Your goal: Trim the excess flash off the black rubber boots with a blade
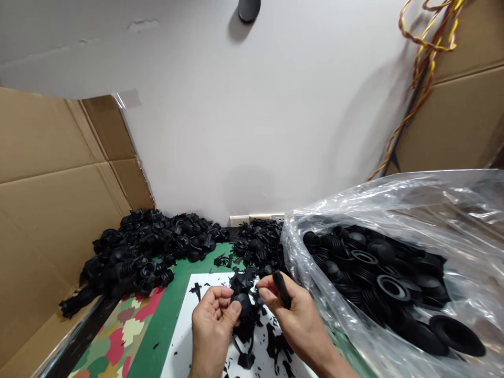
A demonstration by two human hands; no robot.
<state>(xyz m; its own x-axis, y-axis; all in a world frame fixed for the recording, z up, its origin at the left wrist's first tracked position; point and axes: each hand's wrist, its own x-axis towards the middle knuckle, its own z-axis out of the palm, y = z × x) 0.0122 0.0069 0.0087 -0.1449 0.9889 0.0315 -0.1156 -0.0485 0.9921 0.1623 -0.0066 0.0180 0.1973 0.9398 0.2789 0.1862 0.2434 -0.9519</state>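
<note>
My left hand (214, 320) is closed on a black rubber part (243, 303), pinched between thumb and fingers. My right hand (295, 315), just to its right, is closed around a black stick-like handle (282, 290); whatever end the handle has is hidden by the fingers. The right fingertips come near the rubber part, but I cannot tell whether they touch it. Below both hands lies a white sheet (179, 336) strewn with black rubber scraps (277, 344).
Black rubber pieces form a pile (149, 252) at the left and a heap of scraps (260, 244) at the back. On the right, a clear plastic bag (311, 299) holds ribbed black rubber parts (366, 268). Cardboard (47, 210) stands left; twisted wires (427, 68) hang upper right.
</note>
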